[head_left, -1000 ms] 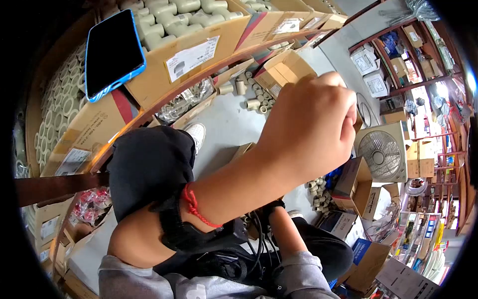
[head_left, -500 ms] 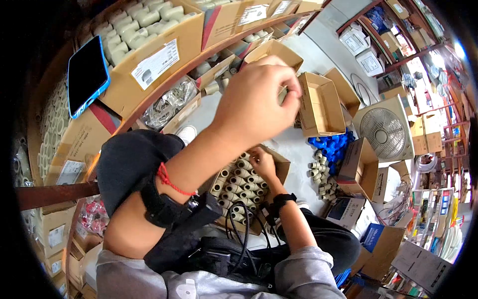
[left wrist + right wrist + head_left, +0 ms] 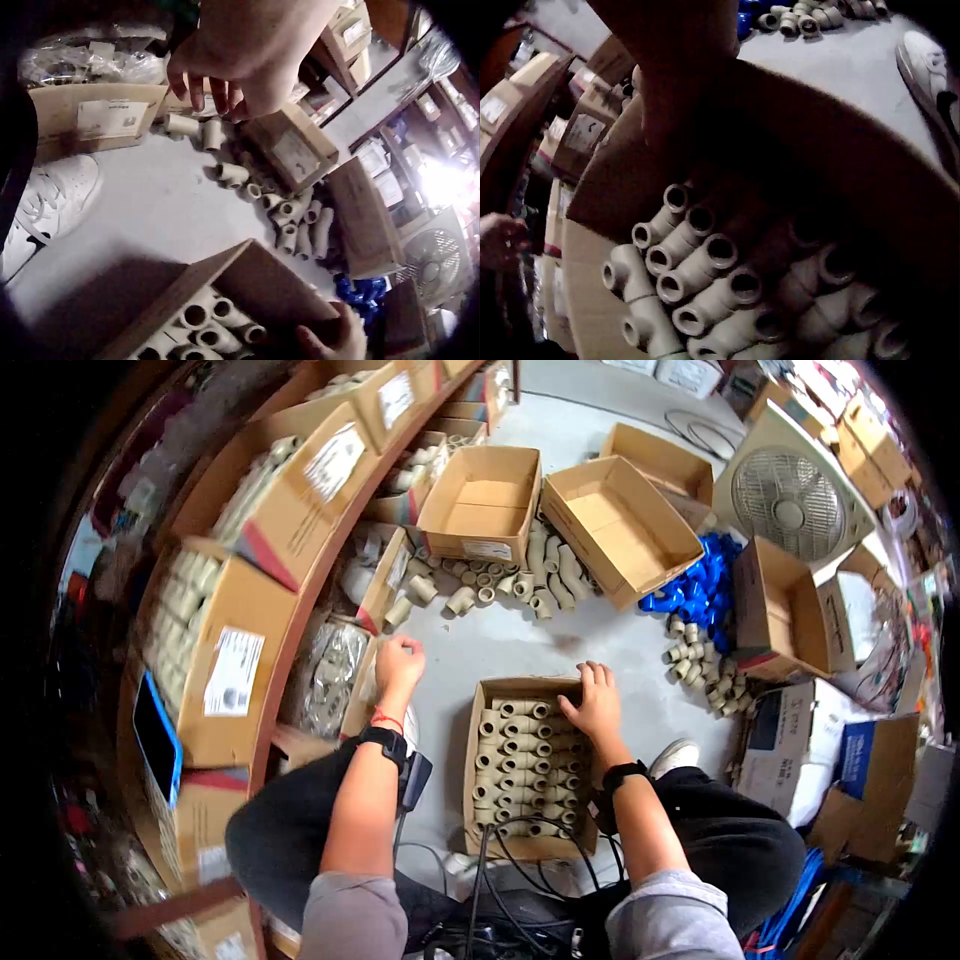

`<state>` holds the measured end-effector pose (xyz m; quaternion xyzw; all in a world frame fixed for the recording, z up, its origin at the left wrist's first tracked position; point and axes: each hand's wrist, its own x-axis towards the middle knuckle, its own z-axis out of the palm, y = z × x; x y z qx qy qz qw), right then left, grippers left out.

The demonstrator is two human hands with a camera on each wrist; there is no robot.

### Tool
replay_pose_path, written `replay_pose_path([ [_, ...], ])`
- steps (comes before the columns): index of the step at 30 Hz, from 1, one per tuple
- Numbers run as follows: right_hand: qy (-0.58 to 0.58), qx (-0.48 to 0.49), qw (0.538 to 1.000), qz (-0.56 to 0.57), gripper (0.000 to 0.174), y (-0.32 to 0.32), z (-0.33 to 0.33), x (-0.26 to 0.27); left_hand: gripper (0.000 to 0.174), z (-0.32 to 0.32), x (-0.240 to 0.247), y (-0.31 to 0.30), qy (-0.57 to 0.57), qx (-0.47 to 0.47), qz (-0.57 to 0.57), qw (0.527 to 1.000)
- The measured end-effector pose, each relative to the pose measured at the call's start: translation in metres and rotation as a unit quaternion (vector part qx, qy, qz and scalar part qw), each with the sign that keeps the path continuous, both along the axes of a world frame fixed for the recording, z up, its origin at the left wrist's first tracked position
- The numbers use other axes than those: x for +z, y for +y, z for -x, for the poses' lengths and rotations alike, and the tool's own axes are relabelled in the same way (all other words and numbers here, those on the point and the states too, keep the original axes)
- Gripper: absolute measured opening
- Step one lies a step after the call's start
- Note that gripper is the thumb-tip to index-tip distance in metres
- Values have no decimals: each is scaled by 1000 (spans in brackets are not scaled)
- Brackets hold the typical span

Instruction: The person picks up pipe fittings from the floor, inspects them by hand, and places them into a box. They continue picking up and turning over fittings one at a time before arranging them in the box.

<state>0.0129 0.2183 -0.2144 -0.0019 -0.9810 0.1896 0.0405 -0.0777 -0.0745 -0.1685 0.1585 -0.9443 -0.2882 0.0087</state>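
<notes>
In the head view, an open cardboard box [image 3: 483, 710] on the floor between the legs holds rows of beige tee pipe fittings [image 3: 520, 760]. My right hand [image 3: 597, 705] grips the box at its far right corner, thumb on the inner side and fingers over the rim. The left wrist view also shows this right hand [image 3: 341, 334] at the corner. To the left of the box, my left hand [image 3: 400, 665] hangs in the air over the floor. Its fingers [image 3: 196, 90] curl loosely downward and hold nothing. Cables lie across the box's near side.
Shelved boxes of fittings [image 3: 225, 670] line the left, with a phone [image 3: 157, 735] by them. Ahead stand open cartons [image 3: 480, 500] among loose elbows and pipe pieces [image 3: 462, 600]. Blue fittings [image 3: 700, 590], a beige fitting pile [image 3: 705, 670] and a box fan [image 3: 790, 500] are on the right.
My left hand has come down and back from high in front to low beside the box. The right hand has moved to the box's far right corner. The head view has shifted, showing more floor.
</notes>
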Motion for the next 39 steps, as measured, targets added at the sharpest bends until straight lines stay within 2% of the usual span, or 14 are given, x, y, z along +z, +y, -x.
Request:
replay_pose_path([
  [5,-13,-13,999,50,58,1,3,2,23,37,-41,-12,-36,-13,89,995],
  [9,-28,-19,999,39,61,1,7,7,38,74,-74,-24,-9,-69,118,991],
  [12,-53,-26,998,30,65,1,8,12,51,97,-110,-40,-35,-88,93,991],
  [15,-57,-28,998,26,67,-1,9,13,60,102,-120,-42,-19,-104,164,981],
  [16,-49,-22,998,21,67,1,9,13,61,103,-110,-35,-56,-93,164,980],
  [24,-51,-26,998,39,67,3,9,10,48,114,-109,-34,-52,-84,311,945],
  [30,-56,-11,998,37,66,4,9,13,52,110,-97,-26,-53,-52,343,936],
  [33,-58,-10,998,36,66,3,8,15,56,115,-76,-19,-66,-7,246,967],
  [34,-50,-8,998,27,67,2,7,12,59,118,-83,-30,24,-46,196,979],
  [35,-40,-4,999,15,67,3,7,12,58,117,-70,-27,-16,-59,68,996],
  [37,-23,9,999,30,68,4,5,10,58,120,-30,-22,-70,-95,-191,974],
  [39,-33,40,999,14,73,8,3,9,59,112,29,-6,-105,-104,-289,946],
])
